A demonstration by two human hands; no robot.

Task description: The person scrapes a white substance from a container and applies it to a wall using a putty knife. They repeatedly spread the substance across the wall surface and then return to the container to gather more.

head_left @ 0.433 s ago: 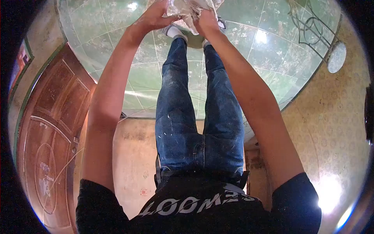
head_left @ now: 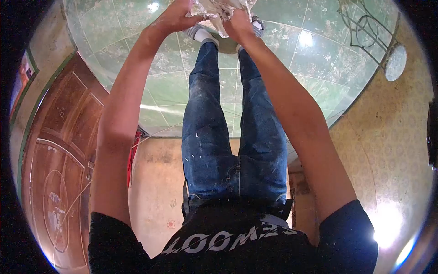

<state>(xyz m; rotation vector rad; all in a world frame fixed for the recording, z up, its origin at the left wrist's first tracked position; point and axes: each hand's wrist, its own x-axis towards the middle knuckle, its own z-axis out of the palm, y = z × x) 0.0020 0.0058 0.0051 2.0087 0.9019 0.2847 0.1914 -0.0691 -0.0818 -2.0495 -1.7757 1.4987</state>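
Note:
At the top edge of the head view, a crumpled, whitish, shiny sheet [head_left: 219, 10] like thin plastic hangs between my hands, partly cut off by the frame. My left hand [head_left: 179, 16] grips its left side, with the thumb pointing inward. My right hand [head_left: 239, 26] is closed on its right side, the fingers partly hidden by the folds. Both arms reach away from my body, above my jeans [head_left: 210, 132] and shoes.
Green tiled floor [head_left: 169, 82] with whitish smears lies around my feet. A wire-frame stand with a round pale end [head_left: 395, 62] is at the upper right. A brown panelled door [head_left: 59, 164] is on the left. Thin cords run across the floor.
Both hands and the sheet have shifted slightly up and left. My left arm has moved a little left, and a red item now shows beside it.

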